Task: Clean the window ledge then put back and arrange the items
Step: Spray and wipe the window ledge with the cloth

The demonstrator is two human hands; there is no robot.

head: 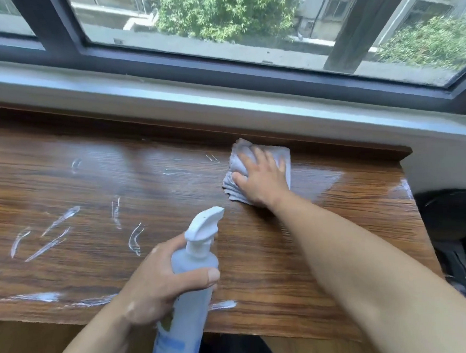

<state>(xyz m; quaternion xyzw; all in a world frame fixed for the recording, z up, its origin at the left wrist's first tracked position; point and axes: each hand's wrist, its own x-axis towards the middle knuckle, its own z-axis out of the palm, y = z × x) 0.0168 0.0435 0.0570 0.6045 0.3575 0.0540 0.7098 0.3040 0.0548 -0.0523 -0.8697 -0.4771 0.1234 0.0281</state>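
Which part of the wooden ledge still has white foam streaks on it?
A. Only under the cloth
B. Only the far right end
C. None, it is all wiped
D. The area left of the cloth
D: the white foam streaks lie on the window ledge left of the cloth under the right hand; the right end shows none.

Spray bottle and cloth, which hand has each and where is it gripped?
The left hand grips the pale blue plastic spray bottle around its upper body. The right hand presses flat on the grey folded cloth.
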